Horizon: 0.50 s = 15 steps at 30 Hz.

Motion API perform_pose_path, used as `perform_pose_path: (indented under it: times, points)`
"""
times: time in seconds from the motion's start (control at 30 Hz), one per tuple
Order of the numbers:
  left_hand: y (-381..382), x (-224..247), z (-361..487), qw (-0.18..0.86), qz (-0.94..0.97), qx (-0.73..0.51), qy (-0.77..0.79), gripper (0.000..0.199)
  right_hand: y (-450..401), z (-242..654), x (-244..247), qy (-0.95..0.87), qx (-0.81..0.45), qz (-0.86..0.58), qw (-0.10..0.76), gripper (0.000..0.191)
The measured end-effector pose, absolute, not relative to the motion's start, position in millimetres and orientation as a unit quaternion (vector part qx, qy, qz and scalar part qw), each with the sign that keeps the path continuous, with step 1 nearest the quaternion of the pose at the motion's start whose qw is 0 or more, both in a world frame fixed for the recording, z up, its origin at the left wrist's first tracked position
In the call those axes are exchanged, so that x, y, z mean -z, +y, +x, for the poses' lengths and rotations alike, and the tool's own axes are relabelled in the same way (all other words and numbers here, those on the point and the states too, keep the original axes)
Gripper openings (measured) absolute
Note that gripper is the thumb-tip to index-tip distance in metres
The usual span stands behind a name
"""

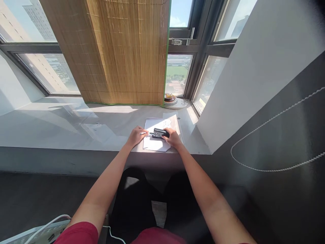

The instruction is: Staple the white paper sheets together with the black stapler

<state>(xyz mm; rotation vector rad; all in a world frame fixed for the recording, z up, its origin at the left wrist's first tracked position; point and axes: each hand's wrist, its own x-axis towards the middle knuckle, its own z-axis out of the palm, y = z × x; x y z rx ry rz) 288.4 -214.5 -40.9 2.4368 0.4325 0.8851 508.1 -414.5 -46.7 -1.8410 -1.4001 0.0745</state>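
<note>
A black stapler (161, 132) lies over white sheets of paper (154, 145) on the window sill, its jaw end pointing left. My right hand (173, 138) is closed round the stapler's right end. At the left edge of the paper, my left hand (137, 136) pinches a thin, light-coloured stick-like piece that reaches toward the stapler's jaw. Its kind is too small to make out. Dark marks, perhaps writing, show on the upper part of the paper.
Stacked plates (170, 100) stand at the back right of the sill (122, 118). A bamboo blind (127, 51) hangs before the windows. A beaded cord (264, 169) loops at the right. A white cable (48, 225) lies at the lower left.
</note>
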Motion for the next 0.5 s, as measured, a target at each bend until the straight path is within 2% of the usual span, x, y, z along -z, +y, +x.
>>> perform_pose_path:
  times: [0.33,0.5]
  points:
    - [-214.8,39.2,289.1,0.298,0.898,-0.311,0.087,0.012,-416.8,508.9,44.6,-0.549,-0.059,-0.711,0.435,0.029]
    - [-215.6,39.3,288.3,0.315,0.891,-0.301,0.127,0.011,-420.7,509.6,39.8,-0.52,-0.084,-0.7,0.482,0.027]
